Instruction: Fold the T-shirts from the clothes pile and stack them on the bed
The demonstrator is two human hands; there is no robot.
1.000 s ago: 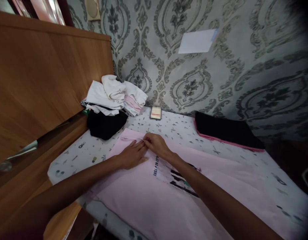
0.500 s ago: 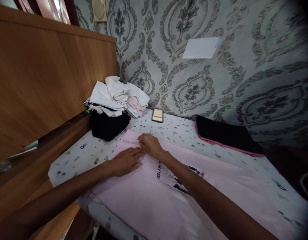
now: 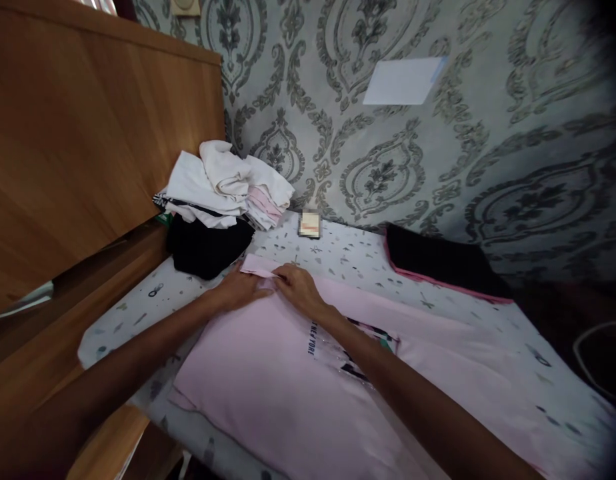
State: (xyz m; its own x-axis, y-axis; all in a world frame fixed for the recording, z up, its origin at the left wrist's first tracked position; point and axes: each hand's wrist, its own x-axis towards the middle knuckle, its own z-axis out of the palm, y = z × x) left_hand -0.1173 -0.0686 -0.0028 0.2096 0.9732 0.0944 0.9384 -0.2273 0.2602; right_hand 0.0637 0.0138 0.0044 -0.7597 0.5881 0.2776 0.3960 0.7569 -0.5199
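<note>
A pink garment (image 3: 268,360) with dark lettering and a printed picture lies spread over a white patterned sheet. My right hand (image 3: 299,288) pinches the garment's far edge, where a narrow strip is folded. Beside it, my left hand (image 3: 238,288) is at the far left corner of the garment, its fingers partly hidden under the pink fabric and the thumb apart from them. My right forearm crosses over the print and covers part of it.
White and pink folded clothes (image 3: 208,187) lie on a black cloth (image 3: 211,247) beside a wooden panel (image 3: 108,133). A small card-like object (image 3: 309,224) is near the patterned wall (image 3: 383,173). At the right lies a folded black cloth with pink edging (image 3: 443,260).
My left hand has moved left and away from me, to the garment's corner, its fingers now partly under the fabric. My right hand stays at the edge. The view has shifted slightly.
</note>
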